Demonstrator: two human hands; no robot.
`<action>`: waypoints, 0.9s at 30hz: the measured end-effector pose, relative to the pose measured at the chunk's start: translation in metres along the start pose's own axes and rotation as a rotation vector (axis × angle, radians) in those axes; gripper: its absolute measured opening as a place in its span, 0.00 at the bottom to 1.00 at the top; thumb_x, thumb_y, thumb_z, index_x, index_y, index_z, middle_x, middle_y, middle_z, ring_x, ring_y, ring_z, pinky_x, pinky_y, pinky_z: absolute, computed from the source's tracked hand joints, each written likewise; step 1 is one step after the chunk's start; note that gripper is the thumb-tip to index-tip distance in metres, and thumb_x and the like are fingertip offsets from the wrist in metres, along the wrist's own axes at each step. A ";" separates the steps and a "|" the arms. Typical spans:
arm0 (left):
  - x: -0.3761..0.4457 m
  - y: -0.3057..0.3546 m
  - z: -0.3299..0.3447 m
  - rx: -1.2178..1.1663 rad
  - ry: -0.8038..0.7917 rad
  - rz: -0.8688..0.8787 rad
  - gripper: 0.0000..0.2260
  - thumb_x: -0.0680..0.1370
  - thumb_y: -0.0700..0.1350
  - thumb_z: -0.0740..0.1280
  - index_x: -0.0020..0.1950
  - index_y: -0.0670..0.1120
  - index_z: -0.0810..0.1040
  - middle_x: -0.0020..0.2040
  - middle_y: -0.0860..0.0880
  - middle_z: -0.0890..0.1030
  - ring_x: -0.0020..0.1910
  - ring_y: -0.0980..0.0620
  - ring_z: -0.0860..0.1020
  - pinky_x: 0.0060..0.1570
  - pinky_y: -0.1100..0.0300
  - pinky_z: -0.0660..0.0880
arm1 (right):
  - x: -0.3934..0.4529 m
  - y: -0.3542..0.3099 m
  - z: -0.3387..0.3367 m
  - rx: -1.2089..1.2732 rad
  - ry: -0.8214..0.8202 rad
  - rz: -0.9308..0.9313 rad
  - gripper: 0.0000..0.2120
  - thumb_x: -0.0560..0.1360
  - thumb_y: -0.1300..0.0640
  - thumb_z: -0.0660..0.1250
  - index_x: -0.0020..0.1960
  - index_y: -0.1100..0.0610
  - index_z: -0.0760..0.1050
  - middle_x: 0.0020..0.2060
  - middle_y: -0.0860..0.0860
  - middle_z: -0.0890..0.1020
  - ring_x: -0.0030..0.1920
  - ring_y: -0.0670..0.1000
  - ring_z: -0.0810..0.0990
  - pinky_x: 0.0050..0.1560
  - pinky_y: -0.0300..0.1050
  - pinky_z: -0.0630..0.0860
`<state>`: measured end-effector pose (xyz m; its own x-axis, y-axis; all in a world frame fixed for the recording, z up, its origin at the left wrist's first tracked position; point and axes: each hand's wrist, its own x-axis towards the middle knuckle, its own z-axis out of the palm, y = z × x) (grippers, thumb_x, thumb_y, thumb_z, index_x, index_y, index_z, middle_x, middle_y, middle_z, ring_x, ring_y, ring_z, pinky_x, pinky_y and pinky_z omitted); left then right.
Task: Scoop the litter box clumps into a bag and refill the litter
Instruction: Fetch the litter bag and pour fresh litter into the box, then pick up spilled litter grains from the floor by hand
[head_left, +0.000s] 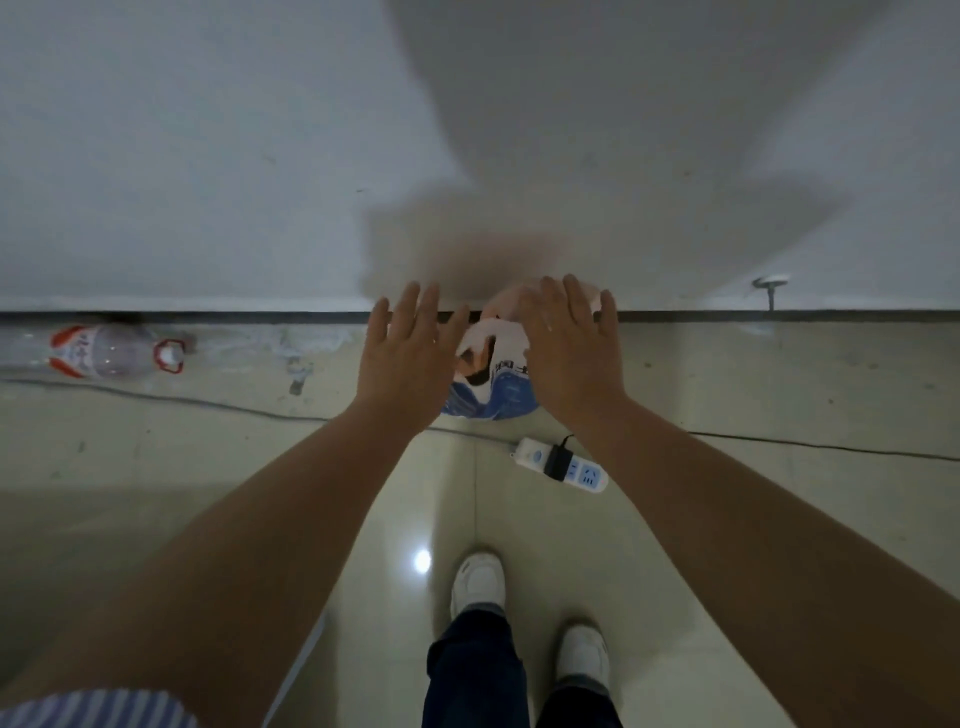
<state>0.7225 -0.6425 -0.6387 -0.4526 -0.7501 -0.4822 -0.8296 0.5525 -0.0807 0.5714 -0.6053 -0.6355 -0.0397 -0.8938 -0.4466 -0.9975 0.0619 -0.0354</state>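
Note:
A white and blue printed bag (493, 374) stands on the floor against the wall, straight ahead of me. My left hand (408, 353) is stretched out with straight, spread fingers just left of the bag and holds nothing. On the other side my right hand (569, 348) reaches out flat over the bag's upper right part, fingers straight. I cannot tell whether either hand touches the bag. No litter box or scoop is in view.
A white power strip (563, 464) with a black plug lies on the tile floor just below the bag, its cable running right. A large plastic bottle (117, 351) lies on its side at the left along the wall. My two white shoes (478, 582) stand below.

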 end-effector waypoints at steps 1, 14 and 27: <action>-0.005 0.001 0.000 -0.007 -0.011 -0.004 0.27 0.82 0.52 0.50 0.76 0.49 0.40 0.77 0.42 0.41 0.76 0.42 0.41 0.73 0.46 0.41 | -0.005 -0.001 0.000 0.020 -0.007 -0.009 0.30 0.79 0.56 0.59 0.76 0.55 0.48 0.76 0.57 0.48 0.76 0.58 0.44 0.74 0.59 0.43; -0.101 0.035 -0.043 -0.092 -0.192 0.039 0.27 0.82 0.53 0.50 0.77 0.48 0.41 0.77 0.43 0.42 0.76 0.44 0.40 0.74 0.47 0.42 | -0.143 0.009 -0.032 0.332 -0.119 0.205 0.28 0.80 0.56 0.54 0.76 0.54 0.47 0.76 0.54 0.46 0.77 0.55 0.43 0.75 0.53 0.44; -0.213 0.211 -0.170 0.169 -0.031 0.599 0.25 0.82 0.45 0.49 0.77 0.49 0.41 0.77 0.45 0.42 0.76 0.45 0.41 0.73 0.49 0.38 | -0.377 0.079 -0.082 0.629 0.057 0.770 0.26 0.81 0.49 0.48 0.76 0.55 0.47 0.77 0.55 0.47 0.77 0.53 0.44 0.75 0.51 0.44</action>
<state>0.5884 -0.4286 -0.4047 -0.8118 -0.2825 -0.5111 -0.3699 0.9260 0.0756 0.5028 -0.3002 -0.3966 -0.6821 -0.5296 -0.5042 -0.4861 0.8435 -0.2285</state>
